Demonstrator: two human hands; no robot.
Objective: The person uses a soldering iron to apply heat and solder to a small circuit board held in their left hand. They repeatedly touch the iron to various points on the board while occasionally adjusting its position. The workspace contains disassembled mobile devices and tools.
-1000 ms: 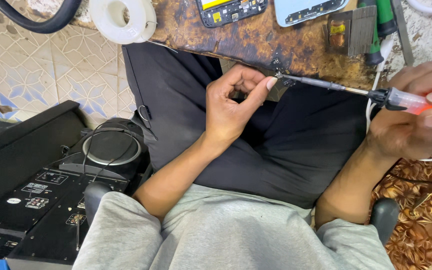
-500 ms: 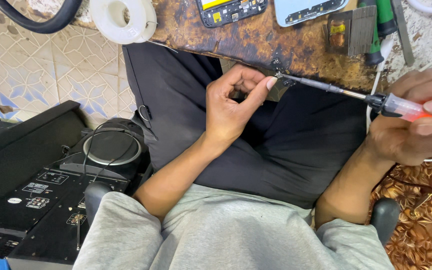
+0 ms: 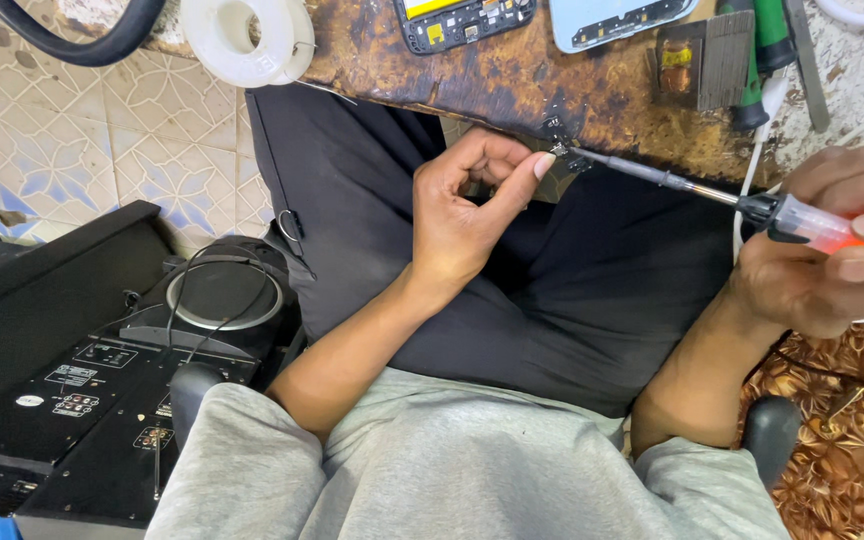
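Note:
My right hand (image 3: 832,260) grips a soldering iron (image 3: 752,205) by its clear orange handle; the thin metal tip points left and meets a tiny dark part (image 3: 560,150) at the edge of the scorched wooden bench (image 3: 512,90). My left hand (image 3: 467,215) pinches that part between thumb and forefinger, just below the bench edge, over my dark trousers.
On the bench lie an opened phone with a yellow battery (image 3: 462,20), a pale blue phone back (image 3: 612,20), a white reel of solder wire (image 3: 247,40), green-handled tools (image 3: 762,60) and a small brown transformer (image 3: 697,60). A black speaker box (image 3: 152,360) sits on the tiled floor at the left.
The right hand has shifted slightly left with the soldering iron; the tip stays at the small part. The left hand has held still.

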